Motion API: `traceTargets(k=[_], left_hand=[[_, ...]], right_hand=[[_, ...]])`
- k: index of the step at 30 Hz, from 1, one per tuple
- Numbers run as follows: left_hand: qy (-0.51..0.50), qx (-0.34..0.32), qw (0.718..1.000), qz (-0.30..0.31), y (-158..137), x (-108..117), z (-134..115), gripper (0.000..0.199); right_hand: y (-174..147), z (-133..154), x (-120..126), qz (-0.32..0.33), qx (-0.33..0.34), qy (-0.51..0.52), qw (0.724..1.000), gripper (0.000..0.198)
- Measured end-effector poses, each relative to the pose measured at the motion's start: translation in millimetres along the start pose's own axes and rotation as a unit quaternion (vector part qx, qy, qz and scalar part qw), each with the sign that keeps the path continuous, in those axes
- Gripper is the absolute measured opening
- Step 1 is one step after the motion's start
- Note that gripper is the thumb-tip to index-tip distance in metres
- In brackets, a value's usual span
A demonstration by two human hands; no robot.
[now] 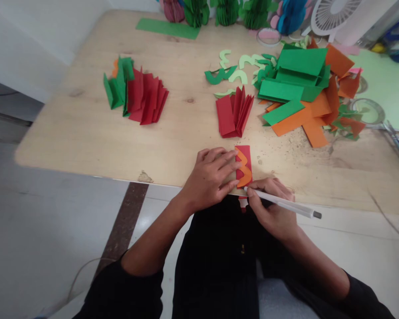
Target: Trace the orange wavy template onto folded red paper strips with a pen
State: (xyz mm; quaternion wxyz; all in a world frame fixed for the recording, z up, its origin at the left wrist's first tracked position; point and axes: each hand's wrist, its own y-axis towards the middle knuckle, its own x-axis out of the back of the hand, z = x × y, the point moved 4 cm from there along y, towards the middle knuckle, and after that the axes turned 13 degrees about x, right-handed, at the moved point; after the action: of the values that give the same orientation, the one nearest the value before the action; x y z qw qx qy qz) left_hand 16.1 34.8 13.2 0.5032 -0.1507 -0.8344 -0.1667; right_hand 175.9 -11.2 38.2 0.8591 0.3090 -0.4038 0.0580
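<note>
At the table's near edge lies a small red paper rectangle [248,156] with an orange scalloped paper cutout [245,176] on top. My left hand [213,177] rests flat from the left, fingers stretched out, its fingertips pressing on the cutout's left side. My right hand [274,206] is closed around a white pen [286,203] with a grey end. The pen's tip is at the lower edge of the red paper, beside the cutout. Just beyond stands a bundle of folded red paper [232,115].
Folded red paper [148,97] and green paper [115,88] sit at the left. A pile of green [301,62] and orange strips [314,128] lies at the right, near scissors [397,141] and a tape roll [369,110]. Honeycomb paper shapes [226,11] and a fan [335,15] stand behind.
</note>
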Motion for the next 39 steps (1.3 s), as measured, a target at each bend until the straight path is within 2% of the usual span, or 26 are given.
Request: traceTargets(k=[27, 39], left_hand=[[-0.019, 0.002, 1.0, 0.008, 0.6, 3.4, -1.7, 0.033], [-0.023, -0.006, 1.0, 0.005, 0.9, 3.8, -1.5, 0.033]], right_hand=[[-1.2, -10.5, 8.8, -0.032, -0.048, -0.008, 0.998, 0.009], [-2.9, -11.1, 9.0, -0.051, -0.039, -0.026, 0.998, 0.008]])
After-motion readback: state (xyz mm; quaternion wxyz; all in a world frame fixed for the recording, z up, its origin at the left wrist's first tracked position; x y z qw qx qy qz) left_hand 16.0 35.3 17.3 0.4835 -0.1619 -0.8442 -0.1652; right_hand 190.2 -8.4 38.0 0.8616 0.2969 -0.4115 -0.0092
